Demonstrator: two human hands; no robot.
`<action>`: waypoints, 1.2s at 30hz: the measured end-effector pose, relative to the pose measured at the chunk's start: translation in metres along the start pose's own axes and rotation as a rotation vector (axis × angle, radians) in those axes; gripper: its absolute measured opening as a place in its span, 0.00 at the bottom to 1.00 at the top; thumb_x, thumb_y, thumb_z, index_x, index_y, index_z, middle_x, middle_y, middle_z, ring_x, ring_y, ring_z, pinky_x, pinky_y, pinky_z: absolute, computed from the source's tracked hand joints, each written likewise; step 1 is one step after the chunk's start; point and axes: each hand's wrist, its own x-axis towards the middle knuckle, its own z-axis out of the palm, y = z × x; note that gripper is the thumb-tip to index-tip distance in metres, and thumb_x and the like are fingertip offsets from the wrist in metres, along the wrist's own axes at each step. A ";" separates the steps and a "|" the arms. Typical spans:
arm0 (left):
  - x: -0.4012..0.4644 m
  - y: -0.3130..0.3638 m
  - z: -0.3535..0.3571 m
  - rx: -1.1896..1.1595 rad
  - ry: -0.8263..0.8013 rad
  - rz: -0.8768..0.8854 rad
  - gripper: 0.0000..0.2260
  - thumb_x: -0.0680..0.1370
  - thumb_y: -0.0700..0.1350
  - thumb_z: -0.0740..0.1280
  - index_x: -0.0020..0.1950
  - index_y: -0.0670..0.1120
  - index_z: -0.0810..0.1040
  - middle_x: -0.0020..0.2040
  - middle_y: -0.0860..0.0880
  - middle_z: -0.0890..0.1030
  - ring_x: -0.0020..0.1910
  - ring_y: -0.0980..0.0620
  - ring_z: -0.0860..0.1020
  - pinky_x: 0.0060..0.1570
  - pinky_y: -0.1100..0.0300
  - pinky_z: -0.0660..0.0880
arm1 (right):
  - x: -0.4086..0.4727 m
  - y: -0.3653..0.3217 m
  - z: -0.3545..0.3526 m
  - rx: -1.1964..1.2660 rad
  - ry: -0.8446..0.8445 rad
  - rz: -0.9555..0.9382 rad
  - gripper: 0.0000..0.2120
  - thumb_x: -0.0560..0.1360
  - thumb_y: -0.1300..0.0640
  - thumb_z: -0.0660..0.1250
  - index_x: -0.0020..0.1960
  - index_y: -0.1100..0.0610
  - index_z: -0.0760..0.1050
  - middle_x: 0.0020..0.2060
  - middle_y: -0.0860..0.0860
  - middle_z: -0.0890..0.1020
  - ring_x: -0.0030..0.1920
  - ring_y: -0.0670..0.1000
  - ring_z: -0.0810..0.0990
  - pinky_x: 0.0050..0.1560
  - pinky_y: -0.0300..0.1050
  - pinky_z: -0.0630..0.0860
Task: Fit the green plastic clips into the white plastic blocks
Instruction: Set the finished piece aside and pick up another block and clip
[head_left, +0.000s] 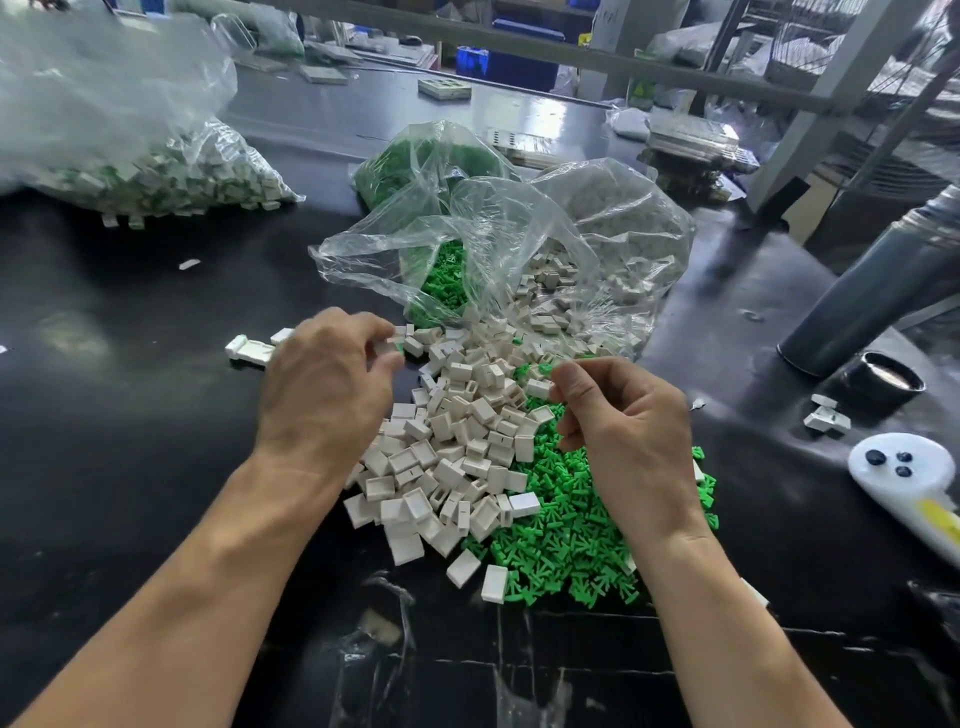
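- The left hand (327, 384) hangs over the far left edge of the pile of white blocks (457, 457), fingers curled round a white block with a bit of green.
- The right hand (623, 426) pinches a single white block (538, 388) at its fingertips, above the green clips (571, 540).
- Both heaps lie on the black bench (130, 415), spilling from a clear plastic bag (519, 244).
- A bag of finished pieces (156, 161) lies far left.

Both hands, left (324, 384) & right (623, 421), fwd w/ fingers curled, forearms bare.
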 end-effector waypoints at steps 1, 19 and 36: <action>0.003 -0.004 0.000 0.043 0.024 -0.025 0.09 0.78 0.47 0.74 0.57 0.48 0.85 0.48 0.47 0.82 0.49 0.44 0.80 0.54 0.48 0.76 | 0.000 0.000 0.000 -0.007 0.001 -0.001 0.08 0.80 0.53 0.72 0.44 0.55 0.83 0.33 0.51 0.84 0.31 0.47 0.80 0.34 0.43 0.80; 0.015 -0.012 0.027 0.174 -0.303 0.074 0.29 0.80 0.35 0.57 0.81 0.49 0.64 0.77 0.44 0.71 0.78 0.45 0.64 0.80 0.44 0.49 | 0.000 0.000 -0.003 -0.085 0.020 -0.017 0.08 0.80 0.50 0.72 0.43 0.51 0.83 0.35 0.50 0.85 0.36 0.53 0.82 0.39 0.48 0.81; 0.011 0.005 0.028 -0.063 -0.439 -0.031 0.20 0.86 0.53 0.51 0.78 0.53 0.65 0.75 0.48 0.71 0.71 0.48 0.71 0.68 0.50 0.67 | -0.001 0.002 0.002 -0.110 -0.018 -0.032 0.07 0.80 0.51 0.72 0.44 0.51 0.83 0.35 0.51 0.84 0.36 0.54 0.82 0.40 0.57 0.83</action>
